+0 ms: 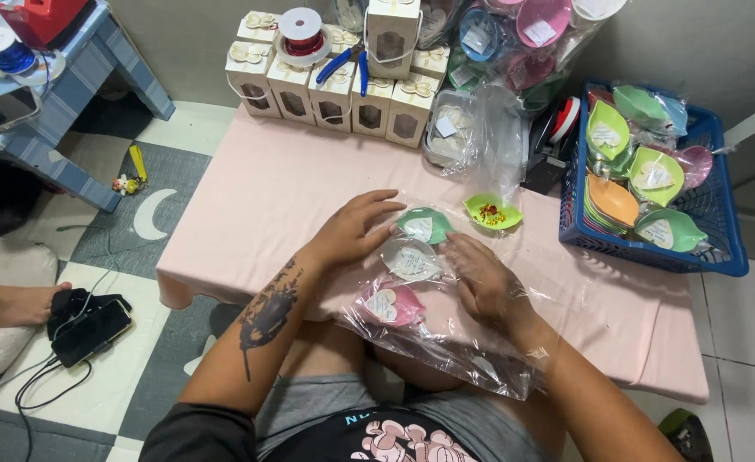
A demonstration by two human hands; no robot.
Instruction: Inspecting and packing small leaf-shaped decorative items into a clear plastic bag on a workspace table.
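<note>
My left hand [353,229] rests flat on a low table with a pink cloth [266,197], fingertips touching a green leaf-shaped dish [425,225]. My right hand [483,282] lies inside a large clear plastic bag [446,342], fingers apart, close to a whitish leaf dish [410,259]. A pink leaf dish [392,304] lies in the bag nearer to me. Just past the bag sits a light-green dish [493,211] holding small red and yellow bits.
A blue basket [719,248] of wrapped coloured leaf dishes stands at the right. Cream gift boxes [335,94], a red wire spool [300,34] and blue pliers [350,64] line the back. A phone [94,332] on a cable lies on the floor left.
</note>
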